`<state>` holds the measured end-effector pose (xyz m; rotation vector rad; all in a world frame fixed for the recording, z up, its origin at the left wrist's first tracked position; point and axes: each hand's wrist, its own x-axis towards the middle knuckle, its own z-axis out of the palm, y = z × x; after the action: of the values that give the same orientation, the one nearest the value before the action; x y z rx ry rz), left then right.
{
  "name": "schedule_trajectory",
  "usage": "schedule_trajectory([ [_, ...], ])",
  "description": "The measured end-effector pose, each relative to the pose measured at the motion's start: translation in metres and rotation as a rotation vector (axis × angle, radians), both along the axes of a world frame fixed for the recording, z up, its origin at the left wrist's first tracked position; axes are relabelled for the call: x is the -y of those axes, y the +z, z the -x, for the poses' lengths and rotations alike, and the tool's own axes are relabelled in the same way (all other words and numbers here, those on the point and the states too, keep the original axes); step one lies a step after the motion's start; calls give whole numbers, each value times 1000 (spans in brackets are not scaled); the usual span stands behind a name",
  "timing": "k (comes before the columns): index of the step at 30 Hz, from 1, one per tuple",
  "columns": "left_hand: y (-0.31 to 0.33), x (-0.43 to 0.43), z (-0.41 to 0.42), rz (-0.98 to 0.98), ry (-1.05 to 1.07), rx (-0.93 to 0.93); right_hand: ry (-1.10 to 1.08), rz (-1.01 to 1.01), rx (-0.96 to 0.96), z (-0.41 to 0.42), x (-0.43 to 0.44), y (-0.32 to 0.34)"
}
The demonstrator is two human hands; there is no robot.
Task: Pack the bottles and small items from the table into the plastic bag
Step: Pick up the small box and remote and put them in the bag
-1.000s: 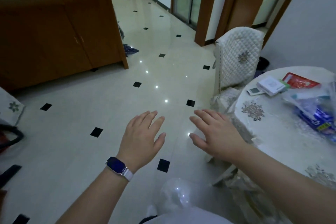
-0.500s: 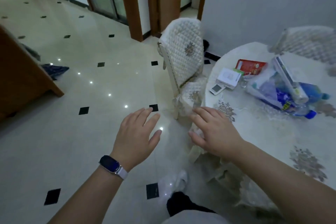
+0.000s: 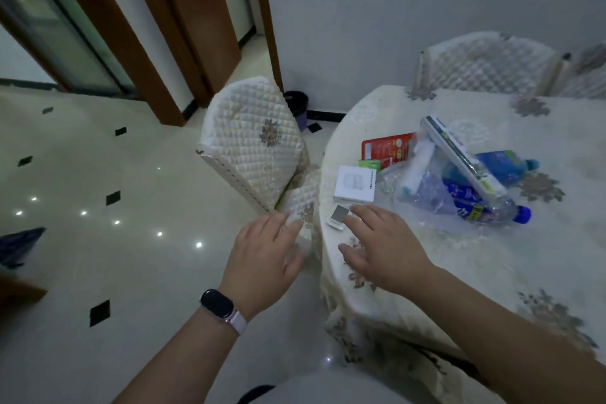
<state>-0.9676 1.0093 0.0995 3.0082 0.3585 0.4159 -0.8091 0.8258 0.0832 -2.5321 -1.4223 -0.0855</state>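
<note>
On the round table [image 3: 492, 272] lies a clear plastic bag [image 3: 426, 193] with two blue-capped bottles: one [image 3: 501, 166] farther back, one [image 3: 492, 211] nearer. A long white box [image 3: 459, 157] rests across them. Beside these lie a red packet [image 3: 387, 149], a white square box [image 3: 355, 183] and a small grey-and-white device [image 3: 337, 217]. My right hand [image 3: 383, 248] hovers open over the table's left edge, fingertips just short of the small device. My left hand [image 3: 262, 259] is open, off the table, near the chair seat. Neither holds anything.
A quilted chair [image 3: 252, 141] stands against the table's left side, and another chair [image 3: 485, 65] at the back. A dark bin [image 3: 296, 105] sits by the wall. Tiled floor [image 3: 98, 239] spreads to the left, with doorways beyond.
The view has swung right from the floor to the table. Both open hands have come with it, and my right hand now reaches over the table's edge near the small device.
</note>
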Motion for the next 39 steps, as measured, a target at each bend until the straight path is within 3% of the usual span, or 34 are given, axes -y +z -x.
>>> schedule_trajectory([
  [7, -23, -35, -80, 48, -211, -57, -249, 107, -145, -26, 6, -14],
  [18, -71, -126, -205, 129, -513, -195, -700, 175, -193, -45, -58, -48],
  [24, -95, -154, -259, 301, -652, -315, -893, 88, -213, -43, -105, -63],
  [34, -133, -134, -323, 447, -611, -620, -1126, 111, -514, -42, -138, -107],
  [39, -145, -133, -334, 489, -541, -672, -1155, -24, -583, -63, -156, -136],
])
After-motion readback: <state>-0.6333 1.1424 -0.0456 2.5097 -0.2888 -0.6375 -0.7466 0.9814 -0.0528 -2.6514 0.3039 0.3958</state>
